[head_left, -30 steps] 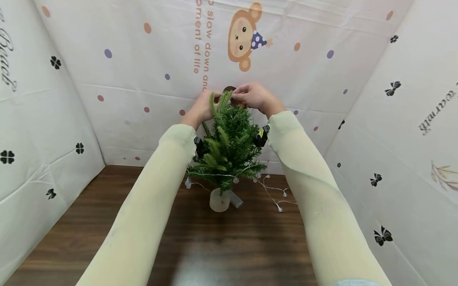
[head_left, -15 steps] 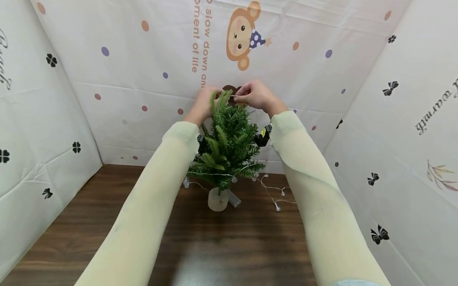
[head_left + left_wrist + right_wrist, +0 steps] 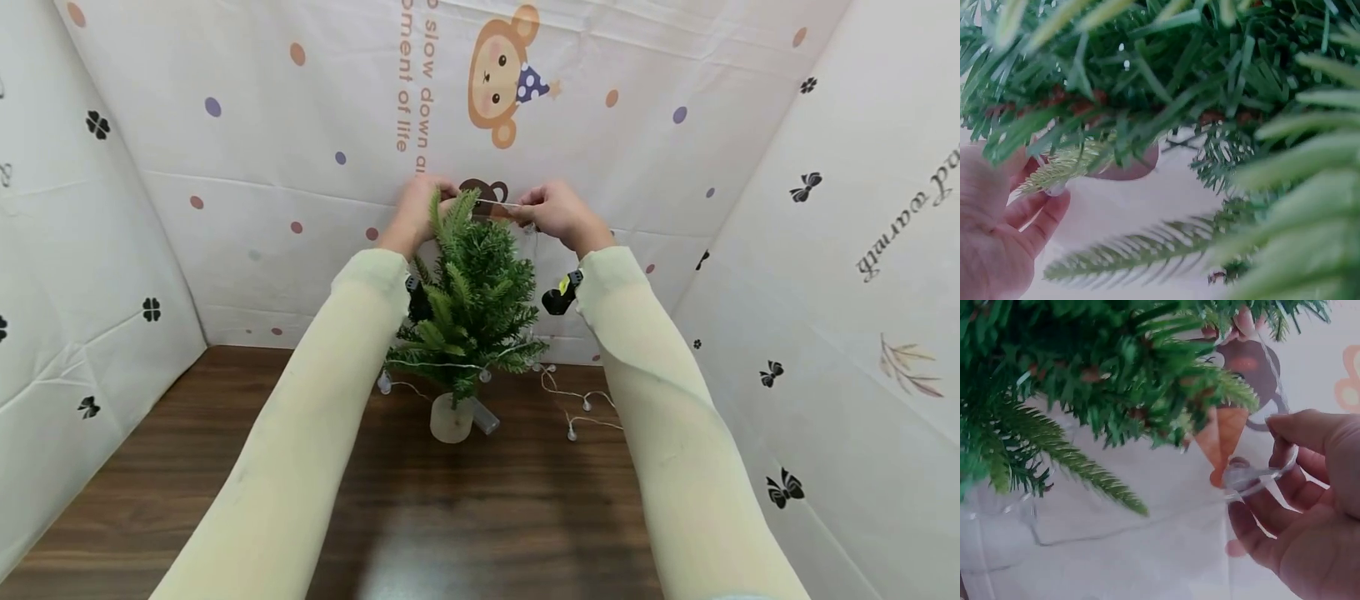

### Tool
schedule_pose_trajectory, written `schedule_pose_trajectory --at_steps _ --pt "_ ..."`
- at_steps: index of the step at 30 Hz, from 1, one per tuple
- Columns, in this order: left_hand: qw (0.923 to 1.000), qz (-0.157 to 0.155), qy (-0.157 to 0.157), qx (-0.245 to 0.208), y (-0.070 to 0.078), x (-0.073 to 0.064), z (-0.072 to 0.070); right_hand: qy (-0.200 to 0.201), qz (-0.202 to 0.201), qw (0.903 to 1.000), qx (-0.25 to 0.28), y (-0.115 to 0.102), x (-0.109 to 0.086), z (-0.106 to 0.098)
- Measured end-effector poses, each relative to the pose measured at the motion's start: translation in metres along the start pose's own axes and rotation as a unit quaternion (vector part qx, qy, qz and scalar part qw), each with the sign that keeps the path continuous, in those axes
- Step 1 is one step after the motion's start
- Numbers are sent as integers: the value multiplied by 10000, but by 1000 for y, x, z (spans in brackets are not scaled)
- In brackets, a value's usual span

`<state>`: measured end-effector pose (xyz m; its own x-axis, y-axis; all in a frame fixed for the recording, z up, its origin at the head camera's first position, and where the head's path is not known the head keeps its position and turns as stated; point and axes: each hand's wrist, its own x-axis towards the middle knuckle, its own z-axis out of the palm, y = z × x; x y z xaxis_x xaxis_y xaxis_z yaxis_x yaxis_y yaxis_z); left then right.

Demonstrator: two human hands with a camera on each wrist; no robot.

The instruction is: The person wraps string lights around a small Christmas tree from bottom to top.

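A small artificial Christmas tree (image 3: 483, 279) stands between my forearms, its light stump-like base (image 3: 452, 419) on the wooden surface. Behind its top, my left hand (image 3: 422, 210) pinches the string lights; in the left wrist view a clear bulb (image 3: 1055, 189) shows at its fingertips, partly behind a sprig. My right hand (image 3: 562, 215) holds the same string to the right of the treetop, thumb and forefinger pinching the wire (image 3: 1291, 459). A clear bulb (image 3: 1241, 477) hangs by its other fingers. Between both hands the white wire (image 3: 498, 202) runs nearly straight.
More string lights (image 3: 442, 364) cross the lower branches, and a loose stretch with bulbs (image 3: 587, 406) lies on the wooden surface (image 3: 465, 517) at right. A translucent box (image 3: 486, 417) sits beside the base. A printed cloth wall (image 3: 270, 158) rises close behind the tree.
My right hand has moved right and slightly down, away from the left hand. A longer stretch of wire now shows between them behind the treetop. The view has shifted slightly.
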<state>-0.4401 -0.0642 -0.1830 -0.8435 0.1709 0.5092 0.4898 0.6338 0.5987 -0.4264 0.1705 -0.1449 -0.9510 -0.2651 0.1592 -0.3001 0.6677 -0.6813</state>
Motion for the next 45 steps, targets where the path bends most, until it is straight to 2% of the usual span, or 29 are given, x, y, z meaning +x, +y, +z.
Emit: schedule_pose_trajectory --at_steps 4,7,9,12,15,17,26,31,35,38,42,45 --pt "9991 37 -93 422 -2 -2 -4 40 402 9965 729 4 -1 2" --pt "9990 -34 -164 420 -4 -4 -6 30 639 9928 1016 6 -2 2" --pt "9993 -142 -176 314 -6 -6 -6 63 625 9949 791 9 -4 0" --pt "9994 -271 -137 170 -11 -9 -7 110 380 9992 -75 16 -8 -6" --pt "9996 -264 -26 76 -18 -11 -10 195 108 9957 -899 25 -11 -15" --pt "9996 -272 72 21 -24 -14 -12 208 80 9944 -1029 31 -12 -22" --pt "9969 -473 1 -626 -40 -27 -16 -214 523 9980 -278 49 -27 -45" --pt "9959 -533 113 -721 -47 -31 -16 -262 667 9958 564 57 -27 -49" --pt "9955 -573 168 -730 -48 -31 -17 -222 748 9903 1149 59 -29 -52" --pt "9958 -551 322 -663 -45 -28 -17 -205 733 9860 1486 58 -29 -53" --pt "9969 -472 562 -281 -41 -24 -16 -152 684 9806 1832 56 -28 -53" --pt "9975 -410 569 -77 -41 -24 -14 -151 606 9778 1999 53 -29 -54"
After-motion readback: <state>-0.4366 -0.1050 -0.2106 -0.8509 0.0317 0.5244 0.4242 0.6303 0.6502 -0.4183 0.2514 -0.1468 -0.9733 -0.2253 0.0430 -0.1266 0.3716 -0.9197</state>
